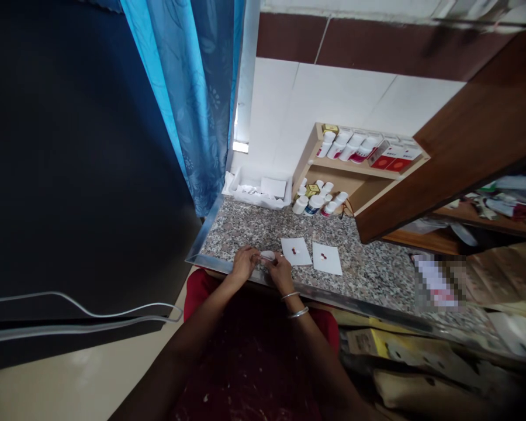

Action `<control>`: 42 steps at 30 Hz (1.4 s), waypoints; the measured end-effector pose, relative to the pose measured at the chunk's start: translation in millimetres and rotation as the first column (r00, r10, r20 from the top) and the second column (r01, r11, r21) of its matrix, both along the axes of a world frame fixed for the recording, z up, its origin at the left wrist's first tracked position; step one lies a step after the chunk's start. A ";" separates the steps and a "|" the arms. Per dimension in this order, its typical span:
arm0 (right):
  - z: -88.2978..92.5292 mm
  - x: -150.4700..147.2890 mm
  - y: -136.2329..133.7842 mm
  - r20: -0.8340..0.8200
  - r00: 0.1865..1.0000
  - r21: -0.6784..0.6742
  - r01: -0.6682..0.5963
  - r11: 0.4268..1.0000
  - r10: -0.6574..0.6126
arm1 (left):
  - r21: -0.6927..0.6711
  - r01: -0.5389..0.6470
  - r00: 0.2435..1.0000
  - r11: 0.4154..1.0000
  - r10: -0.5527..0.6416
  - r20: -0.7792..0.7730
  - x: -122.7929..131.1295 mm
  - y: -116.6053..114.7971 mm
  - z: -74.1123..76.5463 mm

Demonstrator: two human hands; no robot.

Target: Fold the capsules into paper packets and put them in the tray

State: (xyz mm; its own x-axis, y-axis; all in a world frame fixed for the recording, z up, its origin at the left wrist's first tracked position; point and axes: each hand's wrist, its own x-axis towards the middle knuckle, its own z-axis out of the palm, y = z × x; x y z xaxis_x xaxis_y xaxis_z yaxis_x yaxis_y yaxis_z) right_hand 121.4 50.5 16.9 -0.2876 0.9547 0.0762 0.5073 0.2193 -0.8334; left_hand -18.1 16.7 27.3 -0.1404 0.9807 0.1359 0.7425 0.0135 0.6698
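Near the counter's front edge, a small piece of white paper (pixel 267 255) is held between my two hands. My left hand (pixel 244 263) pinches its left side. My right hand (pixel 281 272), with bangles at the wrist, grips its right side. Whether anything lies inside the paper cannot be seen. Just right of my right hand, a white paper square (pixel 296 257) lies flat with a few small red-brown and white pills on it. Beside it is a second paper square (pixel 326 264), also bearing a few pills.
On the speckled granite counter (pixel 241 225), a white plastic basket (pixel 263 200) with papers stands at the back. A wooden shelf (pixel 363 168) holds several bottles and boxes. A blue curtain (pixel 197 99) hangs left. Brown packets (pixel 499 272) are at the right.
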 end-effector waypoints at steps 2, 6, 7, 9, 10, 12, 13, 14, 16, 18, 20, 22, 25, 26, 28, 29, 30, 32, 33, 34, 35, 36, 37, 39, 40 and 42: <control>1.4 0.0 0.2 -0.019 1.000 -0.017 0.022 1.000 -0.022 | 0.026 -0.004 1.000 1.000 0.003 0.021 1.6 -0.2 0.1; 4.7 1.6 2.4 -0.048 0.997 -0.012 0.063 0.998 -0.063 | -0.016 -0.032 0.990 0.999 0.034 0.140 7.9 0.2 1.8; 5.6 2.2 3.1 -0.056 0.995 -0.006 0.077 0.997 -0.077 | -0.037 -0.043 0.980 0.998 0.050 0.195 10.2 0.4 1.4; 7.4 3.4 4.0 -0.076 0.991 0.002 0.110 0.994 -0.109 | -0.079 -0.060 0.940 0.995 0.083 0.330 15.0 0.6 -1.0; 8.3 3.9 4.2 -0.086 0.989 0.002 0.123 0.992 -0.122 | -0.093 -0.068 0.911 0.993 0.099 0.400 17.5 0.6 -2.7; 9.5 4.3 3.7 -0.102 0.984 -0.009 0.146 0.989 -0.146 | -0.115 -0.090 0.841 0.989 0.138 0.524 22.4 0.6 -5.4; 9.7 4.3 3.2 -0.112 0.982 -0.023 0.154 0.988 -0.155 | -0.127 -0.099 0.799 0.987 0.155 0.580 24.7 0.5 -5.9; 9.5 4.1 2.6 -0.126 0.979 -0.044 0.157 0.987 -0.161 | -0.142 -0.105 0.751 0.984 0.172 0.638 27.0 0.5 -5.6; 8.2 3.7 1.4 -0.168 0.972 -0.095 0.150 0.984 -0.164 | -0.177 -0.110 0.625 0.978 0.207 0.753 31.2 0.4 -2.8; 6.9 3.4 0.5 -0.208 0.966 -0.133 0.130 0.983 -0.156 | -0.215 -0.113 0.484 0.970 0.243 0.841 34.5 0.3 2.0; 7.7 3.3 0.1 -0.225 0.964 -0.146 0.110 0.983 -0.141 | -0.242 -0.130 0.380 0.962 0.273 0.884 36.0 0.1 7.4; 12.3 3.4 0.0 -0.240 0.963 -0.159 0.088 0.983 -0.125 | -0.246 -0.145 0.334 0.959 0.281 0.900 35.6 -0.4 12.8; 25.9 3.8 -0.4 -0.334 0.937 -0.216 0.030 0.976 -0.103 | -0.211 -0.138 0.346 0.968 0.246 0.906 33.0 -1.9 21.0; 31.1 4.2 -0.4 -0.372 0.923 -0.244 0.005 0.970 -0.098 | -0.197 -0.132 0.364 0.971 0.233 0.902 32.2 -2.6 23.8; 39.9 5.5 -0.2 -0.421 0.903 -0.296 -0.046 0.954 -0.087 | -0.175 -0.129 0.400 0.976 0.212 0.892 31.2 -4.1 28.6; 42.7 6.3 0.3 -0.434 0.898 -0.310 -0.068 0.948 -0.077 | -0.167 -0.131 0.413 0.977 0.207 0.887 31.1 -4.8 30.4; 44.1 7.1 1.0 -0.447 0.893 -0.311 -0.090 0.946 -0.062 | -0.161 -0.134 0.421 0.978 0.203 0.884 31.2 -5.5 31.8; 43.4 8.8 2.8 -0.493 0.870 -0.292 -0.130 0.948 -0.032 | -0.155 -0.134 0.430 0.979 0.198 0.881 31.8 -6.4 33.1; 41.9 9.5 3.6 -0.522 0.853 -0.285 -0.150 0.947 -0.022 | -0.150 -0.133 0.432 0.980 0.194 0.881 32.1 -6.6 33.3; 40.2 10.1 4.2 -0.548 0.837 -0.283 -0.169 0.944 -0.015 | -0.148 -0.131 0.428 0.980 0.190 0.883 32.5 -6.8 33.2; 38.7 10.5 4.4 -0.566 0.824 -0.287 -0.184 0.940 -0.012 | -0.152 -0.123 0.418 0.981 0.190 0.888 32.9 -6.9 33.2; 37.9 10.7 4.3 -0.573 0.820 -0.300 -0.197 0.933 -0.011 | -0.165 -0.117 0.401 0.979 0.199 0.894 33.2 -6.9 33.2; 37.9 10.7 3.7 -0.569 0.822 -0.321 -0.207 0.924 -0.014 | -0.183 -0.113 0.382 0.977 0.213 0.899 33.6 -6.9 33.3; 39.9 10.0 1.7 -0.554 0.832 -0.370 -0.218 0.903 -0.026 | -0.219 -0.113 0.356 0.969 0.246 0.902 34.0 -6.8 34.0; 41.6 9.5 0.5 -0.551 0.834 -0.392 -0.221 0.893 -0.035 | -0.229 -0.121 0.351 0.966 0.258 0.900 34.1 -6.6 34.5; 44.5 8.2 -1.6 -0.561 0.825 -0.416 -0.220 0.882 -0.059 | -0.229 -0.144 0.353 0.963 0.266 0.897 34.0 -6.3 35.4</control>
